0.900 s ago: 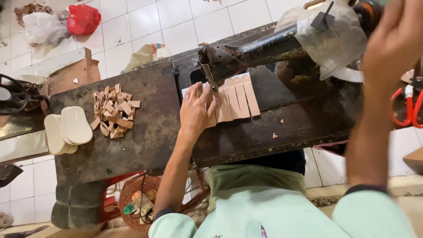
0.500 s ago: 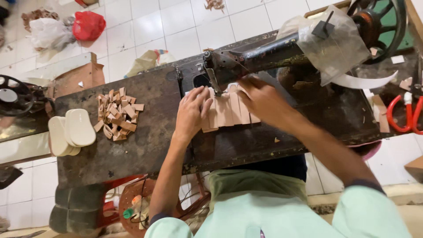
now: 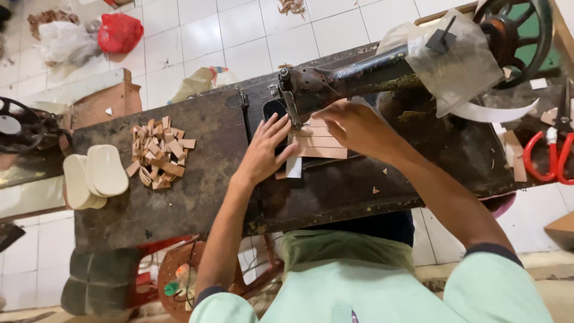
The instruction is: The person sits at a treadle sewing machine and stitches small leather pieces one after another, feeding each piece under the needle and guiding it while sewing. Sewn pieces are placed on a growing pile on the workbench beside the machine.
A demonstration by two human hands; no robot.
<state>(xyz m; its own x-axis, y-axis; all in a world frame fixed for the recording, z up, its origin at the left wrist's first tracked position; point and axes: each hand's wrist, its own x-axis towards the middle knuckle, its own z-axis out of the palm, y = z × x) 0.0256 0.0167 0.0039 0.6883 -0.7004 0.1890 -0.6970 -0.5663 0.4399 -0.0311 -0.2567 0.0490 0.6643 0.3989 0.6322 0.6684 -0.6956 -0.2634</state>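
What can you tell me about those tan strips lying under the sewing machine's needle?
The tan strips look like thin leather or card, flat rectangles laid side by side in a row on the dark machine table, just beneath the needle. The left hand rests flat on their left edge; the right hand covers their upper right part. A paler piece sticks out below them.

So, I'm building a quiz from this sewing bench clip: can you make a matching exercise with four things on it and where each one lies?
Things:
1. pile of tan pieces
2. red-handled scissors
3. pale sole-shaped pads
4. joined tan strips

Places:
A. far right of the table
B. at the table's left edge
C. under the machine head, between the left hand and right hand
D. on the table, left of the hands, right of the pads

Pairs: 1-D, 2-A, 3-B, 4-C
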